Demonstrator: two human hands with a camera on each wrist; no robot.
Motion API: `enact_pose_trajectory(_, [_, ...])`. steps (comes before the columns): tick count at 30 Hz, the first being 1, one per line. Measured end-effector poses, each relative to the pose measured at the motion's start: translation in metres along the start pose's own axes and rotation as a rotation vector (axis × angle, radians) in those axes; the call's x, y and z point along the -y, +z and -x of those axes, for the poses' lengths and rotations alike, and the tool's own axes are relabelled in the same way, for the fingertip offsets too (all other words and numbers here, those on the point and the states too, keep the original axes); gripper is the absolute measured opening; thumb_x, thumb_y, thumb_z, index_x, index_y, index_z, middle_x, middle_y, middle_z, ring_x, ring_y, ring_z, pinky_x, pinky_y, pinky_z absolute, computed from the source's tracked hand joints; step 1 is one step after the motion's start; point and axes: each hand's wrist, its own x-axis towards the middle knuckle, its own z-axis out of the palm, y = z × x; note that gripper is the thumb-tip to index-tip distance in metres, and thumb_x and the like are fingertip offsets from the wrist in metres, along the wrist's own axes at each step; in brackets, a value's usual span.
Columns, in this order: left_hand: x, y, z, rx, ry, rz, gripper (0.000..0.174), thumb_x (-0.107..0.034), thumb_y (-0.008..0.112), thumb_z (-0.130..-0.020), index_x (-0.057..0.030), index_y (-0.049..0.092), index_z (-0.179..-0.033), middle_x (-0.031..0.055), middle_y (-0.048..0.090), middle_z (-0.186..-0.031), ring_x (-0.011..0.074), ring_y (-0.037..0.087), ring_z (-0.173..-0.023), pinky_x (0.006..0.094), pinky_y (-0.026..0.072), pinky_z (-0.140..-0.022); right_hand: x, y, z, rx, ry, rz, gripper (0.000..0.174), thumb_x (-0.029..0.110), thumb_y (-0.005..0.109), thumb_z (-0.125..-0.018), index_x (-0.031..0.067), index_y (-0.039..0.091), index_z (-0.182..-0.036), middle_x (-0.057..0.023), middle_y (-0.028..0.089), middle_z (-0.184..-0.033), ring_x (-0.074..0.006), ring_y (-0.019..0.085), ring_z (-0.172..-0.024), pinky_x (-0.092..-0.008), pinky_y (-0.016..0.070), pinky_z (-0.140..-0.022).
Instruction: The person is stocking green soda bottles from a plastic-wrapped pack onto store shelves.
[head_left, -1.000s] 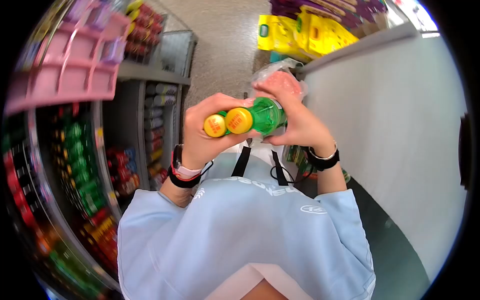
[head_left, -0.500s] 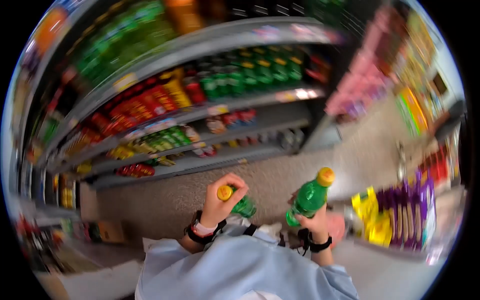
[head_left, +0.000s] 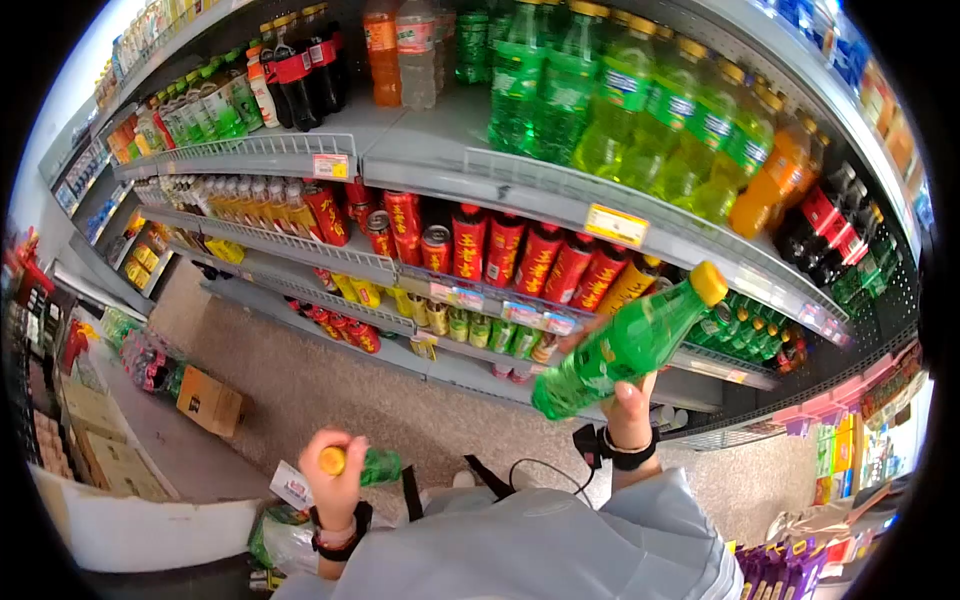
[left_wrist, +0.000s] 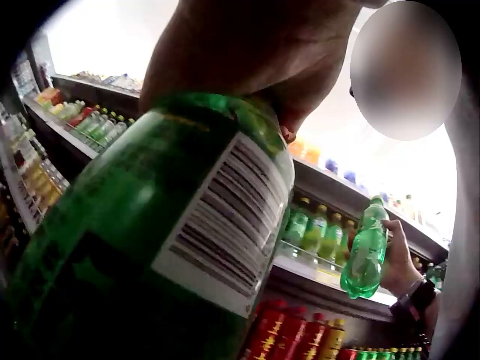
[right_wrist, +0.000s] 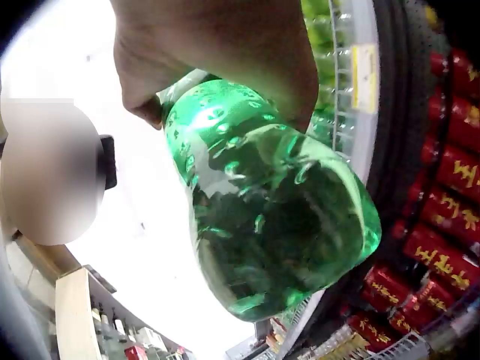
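Note:
My left hand (head_left: 335, 475) grips a green soda bottle (head_left: 381, 467) near its yellow cap, low at the left of my body in the head view. Close up in the left wrist view, this bottle shows a white barcode label (left_wrist: 225, 221). Farther right and higher, my right hand (head_left: 630, 412) holds a second green bottle (head_left: 615, 355) around its body. It tilts with its yellow cap (head_left: 708, 284) up to the right, overlapping the shelves behind. Its bumpy clear green base (right_wrist: 277, 217) fills the middle of the right wrist view.
Ahead, a shelf (head_left: 430, 150) bears green, yellow-green and orange bottles (head_left: 775, 185). Red cans (head_left: 505, 250) line the tier below, with more green bottles (head_left: 740, 330) at its right. On the left stand a cardboard box (head_left: 209, 402) and a white-edged counter (head_left: 150, 535).
The two bottles, first side by side before my chest, have come apart, one in each hand. My view has swung to face the drink shelves, and the right bottle is raised toward them.

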Motion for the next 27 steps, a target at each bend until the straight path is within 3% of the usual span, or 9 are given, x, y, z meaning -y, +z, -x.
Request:
enact_pose_trajectory(3, [0.022,-0.032,-0.032,-0.173,-0.124,0.012,0.013,-0.005,0.059,-0.091,-0.0017,0.051,-0.081,0.0037,0.053,-0.071,0.0096,0.051,-0.06,0.0236,0.0407,-0.059,-0.025,0.049,-0.063,0.085,-0.127,0.012,0.072,0.05,0.068,-0.073,0.0004,0.046,-0.121,-0.013,0.053,-0.107,-0.0258,0.061,-0.09,-0.0381,0.0535,-0.072])
enact_pose_trajectory(5, [0.046,-0.048,-0.053,-0.222,-0.153,-0.014,0.014,-0.007,0.058,-0.092,-0.0019,0.051,-0.081,0.0035,0.053,-0.07,0.0096,0.05,-0.061,0.0237,0.0407,-0.06,-0.041,0.076,-0.095,0.083,-0.051,-0.018,0.072,0.054,0.066,-0.075,0.0002,0.048,-0.119,-0.0129,0.054,-0.107,-0.0244,0.061,-0.087,-0.0372,0.0537,-0.068])
enact_pose_trajectory(13, [0.105,-0.096,-0.157,-0.341,-0.147,-0.082,0.02,-0.016,0.057,-0.095,-0.0037,0.05,-0.081,0.0019,0.048,-0.07,0.0103,0.047,-0.066,0.0247,0.0399,-0.065,-0.051,0.156,-0.22,0.075,-0.289,0.093,0.07,0.051,0.065,-0.08,-0.0007,0.048,-0.125,-0.014,0.058,-0.105,-0.025,0.062,-0.093,-0.037,0.0539,-0.074])
enact_pose_trajectory(16, [0.115,-0.109,-0.201,-0.29,-0.132,-0.083,0.02,-0.015,0.058,-0.095,-0.0027,0.049,-0.082,0.0032,0.051,-0.071,0.0102,0.047,-0.068,0.0251,0.0393,-0.066,-0.05,0.18,-0.253,-0.139,-0.48,0.25,0.056,0.028,0.064,-0.088,0.0004,0.043,-0.133,-0.0143,0.057,-0.117,-0.0213,0.058,-0.104,-0.0336,0.0457,-0.09])
enact_pose_trajectory(19, [0.129,-0.122,-0.24,-0.218,-0.122,-0.084,0.018,-0.013,0.058,-0.094,-0.0021,0.049,-0.083,0.0042,0.054,-0.072,0.0101,0.047,-0.068,0.0251,0.0386,-0.065,-0.046,0.194,-0.279,-0.269,-0.557,0.388,0.061,0.01,0.076,-0.079,0.0018,0.04,-0.128,-0.0089,0.061,-0.108,-0.0156,0.061,-0.091,-0.0283,0.0503,-0.08])
enact_pose_trajectory(21, [0.141,-0.129,-0.266,-0.157,-0.097,-0.09,0.018,-0.012,0.058,-0.095,-0.0022,0.049,-0.083,0.0042,0.054,-0.072,0.0099,0.047,-0.067,0.0251,0.0382,-0.064,-0.046,0.2,-0.292,-0.323,-0.577,0.426,0.064,0.015,0.079,-0.078,-0.0006,0.041,-0.126,-0.0091,0.063,-0.105,-0.0141,0.061,-0.089,-0.0268,0.0505,-0.078])
enact_pose_trajectory(23, [0.154,-0.136,-0.292,-0.046,-0.105,-0.016,0.018,-0.012,0.056,-0.096,-0.0018,0.049,-0.083,0.0043,0.054,-0.071,0.0097,0.046,-0.065,0.0249,0.0376,-0.063,-0.043,0.198,-0.303,-0.336,-0.517,0.793,0.067,0.02,0.082,-0.075,-0.004,0.042,-0.124,-0.0105,0.065,-0.101,-0.0136,0.062,-0.088,-0.0275,0.0511,-0.077])
enact_pose_trajectory(25, [0.167,-0.145,-0.32,0.048,-0.06,0.015,0.017,-0.01,0.057,-0.095,-0.0009,0.049,-0.083,0.0048,0.054,-0.071,0.0098,0.046,-0.065,0.0249,0.0378,-0.063,-0.046,0.189,-0.318,-0.338,-0.445,0.9,0.076,0.03,0.086,-0.07,-0.009,0.047,-0.123,-0.014,0.066,-0.101,-0.0151,0.063,-0.089,-0.0281,0.0515,-0.077])
enact_pose_trajectory(27, [0.172,-0.147,-0.339,0.167,-0.075,0.116,0.016,-0.008,0.058,-0.093,0.0,0.05,-0.082,0.0054,0.055,-0.071,0.0103,0.048,-0.064,0.0255,0.0386,-0.062,-0.042,0.181,-0.328,-0.364,-0.296,1.051,0.071,0.022,0.082,-0.075,-0.0101,0.045,-0.125,-0.01,0.065,-0.105,-0.0138,0.061,-0.095,-0.0265,0.0494,-0.081])
